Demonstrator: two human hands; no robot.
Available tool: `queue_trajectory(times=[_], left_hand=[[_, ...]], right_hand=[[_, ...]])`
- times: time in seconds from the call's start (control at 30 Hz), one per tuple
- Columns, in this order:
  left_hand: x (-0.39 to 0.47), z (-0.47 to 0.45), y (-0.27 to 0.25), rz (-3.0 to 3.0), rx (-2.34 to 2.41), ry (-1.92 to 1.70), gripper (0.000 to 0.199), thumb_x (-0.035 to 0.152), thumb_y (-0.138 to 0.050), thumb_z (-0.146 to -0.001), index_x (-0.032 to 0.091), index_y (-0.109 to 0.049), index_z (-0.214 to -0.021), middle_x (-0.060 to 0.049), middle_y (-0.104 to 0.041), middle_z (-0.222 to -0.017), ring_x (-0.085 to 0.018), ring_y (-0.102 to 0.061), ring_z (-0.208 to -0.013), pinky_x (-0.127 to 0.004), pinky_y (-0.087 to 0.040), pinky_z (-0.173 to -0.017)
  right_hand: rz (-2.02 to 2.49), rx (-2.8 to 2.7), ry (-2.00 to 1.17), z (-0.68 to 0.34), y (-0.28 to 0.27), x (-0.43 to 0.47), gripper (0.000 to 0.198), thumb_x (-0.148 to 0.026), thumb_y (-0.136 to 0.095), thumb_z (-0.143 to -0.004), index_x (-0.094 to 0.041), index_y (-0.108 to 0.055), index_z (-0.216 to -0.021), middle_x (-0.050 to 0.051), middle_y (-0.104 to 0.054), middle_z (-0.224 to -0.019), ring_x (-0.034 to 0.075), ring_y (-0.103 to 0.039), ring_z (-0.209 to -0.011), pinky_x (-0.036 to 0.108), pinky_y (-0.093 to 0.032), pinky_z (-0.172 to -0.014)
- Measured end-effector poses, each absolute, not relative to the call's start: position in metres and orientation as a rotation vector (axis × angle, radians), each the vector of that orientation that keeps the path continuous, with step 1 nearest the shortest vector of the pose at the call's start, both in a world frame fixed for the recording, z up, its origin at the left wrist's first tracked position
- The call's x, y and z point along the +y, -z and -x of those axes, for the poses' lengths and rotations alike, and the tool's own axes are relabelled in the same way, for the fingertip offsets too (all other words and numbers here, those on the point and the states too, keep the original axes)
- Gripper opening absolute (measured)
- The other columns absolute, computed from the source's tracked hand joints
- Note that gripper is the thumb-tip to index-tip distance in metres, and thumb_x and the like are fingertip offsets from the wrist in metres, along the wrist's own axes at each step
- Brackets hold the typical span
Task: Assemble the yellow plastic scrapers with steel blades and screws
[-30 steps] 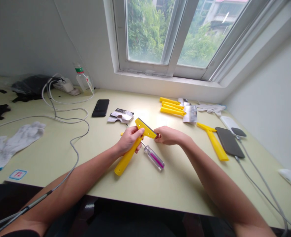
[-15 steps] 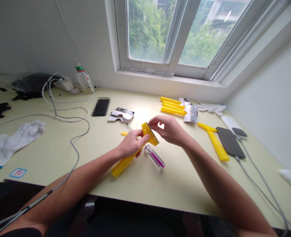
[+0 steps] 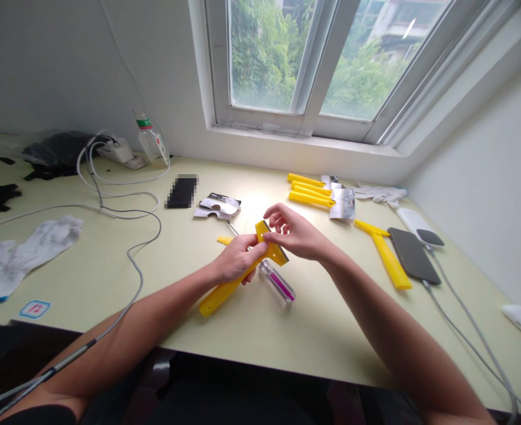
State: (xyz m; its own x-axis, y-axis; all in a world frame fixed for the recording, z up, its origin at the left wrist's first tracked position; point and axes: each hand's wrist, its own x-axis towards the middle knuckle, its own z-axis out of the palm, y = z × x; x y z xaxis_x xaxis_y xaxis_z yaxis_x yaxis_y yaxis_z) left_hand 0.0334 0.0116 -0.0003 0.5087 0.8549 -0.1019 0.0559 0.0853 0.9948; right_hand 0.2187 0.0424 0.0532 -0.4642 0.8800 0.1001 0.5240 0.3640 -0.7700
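Note:
My left hand (image 3: pixel 239 258) is wrapped around the neck of a yellow scraper (image 3: pixel 223 294), whose handle slants down to the left. Along the far side of its wide head runs a dark blade (image 3: pixel 282 255). My right hand (image 3: pixel 293 231) is at the head, thumb lying on the yellow face by the blade and the other fingers curled behind; whether it holds anything small is hidden. Beneath the scraper, on the table, lies a screwdriver (image 3: pixel 278 282) with a clear and purple handle. A small yellow piece (image 3: pixel 223 240) rests just beyond my left hand.
Several yellow scrapers (image 3: pixel 308 192) lie at the back, another scraper (image 3: pixel 388 260) beside a phone (image 3: pixel 413 255) at right. Card packaging (image 3: pixel 218 205) and a black item (image 3: pixel 182 192) sit behind my hands. A cable (image 3: pixel 138 271) crosses my left forearm; a white glove (image 3: pixel 32 257) lies left.
My right thumb has moved from the blade's edge onto the face of the scraper head, and my fingers have curled more. The head has turned slightly; my left hand keeps its hold.

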Motion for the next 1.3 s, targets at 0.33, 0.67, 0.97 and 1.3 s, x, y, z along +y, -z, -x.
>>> queue_trajectory(times=[0.33,0.67,0.97,1.3], left_hand=[[0.010,-0.033,0.002,-1.446,0.864,-0.694,0.042,0.058,-0.051,-0.092,0.017,-0.054,-0.091,0.006,-0.050,-0.050,-0.010,-0.049,-0.032,-0.019,-0.038,-0.031],[0.011,-0.033,-0.004,-1.618,1.048,-0.749,0.040,0.056,-0.053,-0.091,0.016,-0.060,-0.088,-0.002,-0.061,-0.071,-0.011,-0.056,-0.041,-0.023,-0.041,-0.037],[0.006,-0.027,-0.005,-2.330,1.339,-0.960,0.060,0.041,-0.071,-0.083,0.028,-0.051,-0.138,-0.004,-0.071,-0.086,-0.016,-0.058,-0.056,-0.023,-0.036,-0.054],[0.008,-0.029,-0.004,-2.537,1.442,-0.639,0.052,0.030,-0.060,-0.089,0.019,-0.053,-0.140,-0.010,-0.074,-0.100,-0.023,-0.069,-0.073,-0.031,-0.051,-0.065]], right_hand=[[1.151,-2.098,-1.129,-0.219,-0.051,0.044,0.036,-0.032,-0.064,-0.082,-0.019,-0.058,-0.114,0.003,-0.061,-0.093,0.013,-0.058,-0.079,0.028,-0.051,-0.073],[1.085,-2.186,-1.290,-0.230,-0.051,0.052,0.020,-0.030,-0.062,-0.081,-0.014,-0.064,-0.092,0.001,-0.061,-0.076,0.010,-0.053,-0.067,0.023,-0.042,-0.060],[1.261,-2.006,-1.326,-0.236,-0.038,0.064,0.014,-0.026,-0.061,-0.074,-0.014,-0.061,-0.081,-0.001,-0.055,-0.069,0.009,-0.052,-0.061,0.022,-0.041,-0.055],[1.298,-2.183,-1.179,-0.247,-0.052,0.069,0.024,-0.036,-0.058,-0.082,-0.016,-0.068,-0.091,0.003,-0.069,-0.081,0.012,-0.061,-0.070,0.024,-0.046,-0.063]])
